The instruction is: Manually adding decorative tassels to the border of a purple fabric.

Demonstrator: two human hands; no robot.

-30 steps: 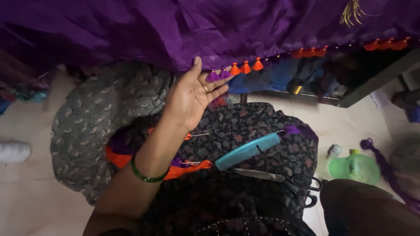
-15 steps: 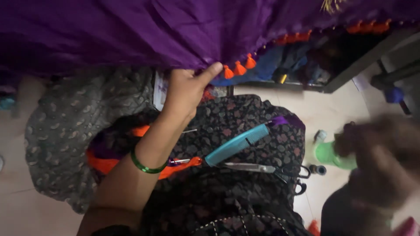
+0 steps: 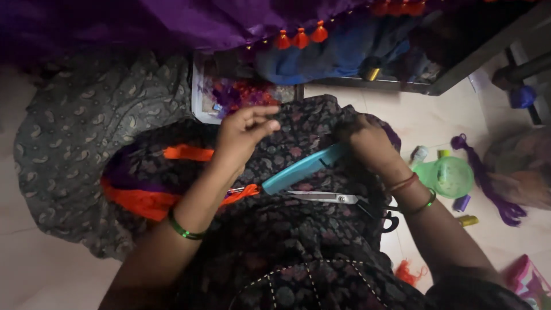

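1. Pinched together, the fingertips of your left hand (image 3: 244,135) hovered over your lap; whether they held a thread or anything else was too small to tell.
2. Your right hand (image 3: 367,143) was curled with its fingers tucked down into the dark cloth (image 3: 298,229); you could not tell what, if anything, it gripped.
3. You wore a green bangle (image 3: 182,229) on the left wrist and bangles on the right.
4. Between your hands, on the lap, lay a teal tool (image 3: 304,167), tilted, with its upper end touching your right hand.
5. Just below it lay scissors (image 3: 338,198), blades pointing towards your left arm.
6. Orange thread (image 3: 143,201) lay bunched under your left forearm, beside purple strands.
7. Beyond your left hand sat a tray (image 3: 198,97) of purple and red bits.
8. Above that hung purple fabric (image 3: 172,23) with orange tassels (image 3: 299,39) along its edge.
9. Grey patterned cloth (image 3: 74,143) spread on the floor to your left.
10. A green container (image 3: 450,175) and small spools (image 3: 466,211) stood on the floor to your right.
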